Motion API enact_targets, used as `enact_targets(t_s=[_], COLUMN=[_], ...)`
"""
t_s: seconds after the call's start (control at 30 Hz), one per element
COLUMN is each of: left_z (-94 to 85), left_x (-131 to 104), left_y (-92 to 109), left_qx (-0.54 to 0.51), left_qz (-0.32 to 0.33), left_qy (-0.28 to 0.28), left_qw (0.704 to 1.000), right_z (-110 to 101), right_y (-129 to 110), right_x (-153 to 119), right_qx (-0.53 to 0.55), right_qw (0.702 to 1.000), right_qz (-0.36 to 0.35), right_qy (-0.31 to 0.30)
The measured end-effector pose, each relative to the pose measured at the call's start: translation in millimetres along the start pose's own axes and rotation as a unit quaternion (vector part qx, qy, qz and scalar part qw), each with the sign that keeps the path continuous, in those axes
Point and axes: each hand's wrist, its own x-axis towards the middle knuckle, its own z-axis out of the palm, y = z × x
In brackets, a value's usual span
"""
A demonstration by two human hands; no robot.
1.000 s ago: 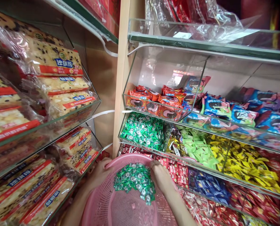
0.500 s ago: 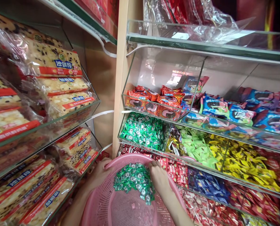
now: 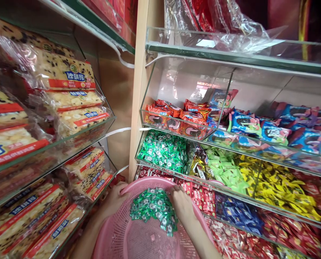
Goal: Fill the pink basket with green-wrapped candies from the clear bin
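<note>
A pink mesh basket (image 3: 117,226) is tilted at the bottom centre, with a heap of green-wrapped candies (image 3: 153,208) against its far side. My left hand (image 3: 119,196) grips the basket's rim at the upper left. Over the right edge of the heap is my right hand (image 3: 179,200), its fingers curled down at the inner wall near the rim; its fingertips are hidden, and I cannot make out what they hold. Just beyond the rim, a glass compartment holds more green-wrapped candies (image 3: 163,149).
Packaged pastries (image 3: 68,75) fill the glass shelves on the left. To the right, tiers hold red and blue snack packs (image 3: 245,122), light green candies (image 3: 226,167), yellow candies (image 3: 276,180) and blue candies (image 3: 237,212). A wooden post (image 3: 138,90) stands between the shelf units.
My right hand has shifted very slightly to the left beside the heap. The view has moved a little; the left hand keeps its grip on the rim.
</note>
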Motion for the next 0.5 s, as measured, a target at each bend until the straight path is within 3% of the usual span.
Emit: enact_targets(t_s=[0.5], left_z=[0.3], left_x=[0.4], left_y=[-1.8], left_qx=[0.018], left_qz=[0.008], left_qy=[-0.019], left_qw=[1.0], right_z=[0.2], right_y=[1.8], right_x=[-0.6], right_qx=[0.01], right_qw=[1.0], right_qz=[0.008], right_qy=[0.004])
